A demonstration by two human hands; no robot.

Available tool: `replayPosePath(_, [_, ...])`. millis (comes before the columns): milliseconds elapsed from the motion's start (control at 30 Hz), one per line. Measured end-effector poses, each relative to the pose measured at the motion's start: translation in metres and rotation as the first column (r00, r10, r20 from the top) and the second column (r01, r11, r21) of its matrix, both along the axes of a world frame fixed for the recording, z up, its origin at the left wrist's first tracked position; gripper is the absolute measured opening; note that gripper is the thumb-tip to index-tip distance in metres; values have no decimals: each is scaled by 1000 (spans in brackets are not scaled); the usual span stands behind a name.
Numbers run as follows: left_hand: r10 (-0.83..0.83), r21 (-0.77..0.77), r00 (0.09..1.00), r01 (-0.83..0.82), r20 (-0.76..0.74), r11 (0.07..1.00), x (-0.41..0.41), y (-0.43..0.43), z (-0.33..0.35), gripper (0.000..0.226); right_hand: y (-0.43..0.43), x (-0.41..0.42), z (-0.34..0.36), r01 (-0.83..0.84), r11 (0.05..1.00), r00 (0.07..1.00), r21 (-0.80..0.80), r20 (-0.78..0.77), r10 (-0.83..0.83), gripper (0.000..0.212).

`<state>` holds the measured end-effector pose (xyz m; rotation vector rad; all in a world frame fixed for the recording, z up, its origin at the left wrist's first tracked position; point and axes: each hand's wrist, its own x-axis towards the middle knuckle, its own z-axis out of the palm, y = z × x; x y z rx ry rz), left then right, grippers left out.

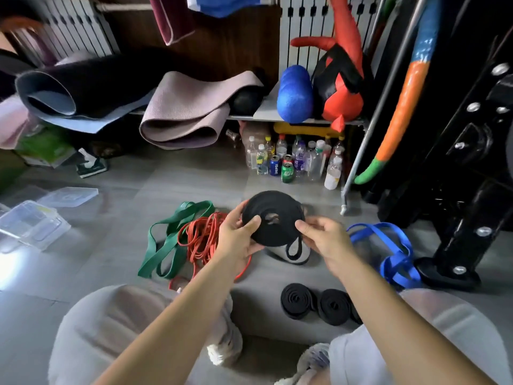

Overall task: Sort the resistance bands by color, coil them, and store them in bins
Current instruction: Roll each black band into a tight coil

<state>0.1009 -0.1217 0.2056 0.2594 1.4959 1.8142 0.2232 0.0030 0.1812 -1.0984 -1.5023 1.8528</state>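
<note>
The black coil [273, 218] is held in the air above the floor [138, 184], in front of the person, between both hands. The left hand [238, 238] pinches the left rim, thumb on the upper face and fingers beneath; the right hand [324, 240] pinches the right rim in the same manner. Both hands are therefore clamped on the coil, set apart by its width. A loose tail loop [294, 250] hangs below the coil. Handling judgement: the band is probably light, soft and elastic; wound rubber layers tend to spring open, so the coil is likely to unwind if pressure is released. Take hold across the flat faces, clamping all turns together, and tuck the tail loop before letting go. Two finished black coils [298, 300] lie side by side on the floor, nearer the person. The green bands [166, 240] and red bands [201, 240] lie uncoiled at left, touching; the blue bands [394, 245] lie at right. The clear bins [30, 223] stand toward the floor's left edge, well apart from the coil
</note>
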Motion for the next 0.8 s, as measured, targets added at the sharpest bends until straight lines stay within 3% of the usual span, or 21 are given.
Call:
replayPosePath(167, [79,-191,992,-59,96,980,-12,15,-80,39,11,-25,-81,-36,999,964,3,265,34,13])
replayPosePath(233, [95,-292,988,-55,124,955,-15,17,-119,38,10,-31,-125,-56,998,929,-39,365,66,25])
replayPosePath(300, [126,-374,976,-52,177,926,-18,18,-158,36,8,-34,-167,-73,994,872,-77,479,101,30])
replayPosePath(433, [107,-525,973,17,205,851,-21,27,-229,39,0,-34,-244,-213,963,707,-166,654,269,14])
replayPosePath(567, [116,-616,981,3,153,788,-30,39,-290,40,-8,-41,-300,-107,952,702,-287,657,277,24])
replayPosePath(800, [404,-638,848,-106,342,763,-39,41,-374,38,8,-68,-359,-69,878,751,-473,555,358,51])
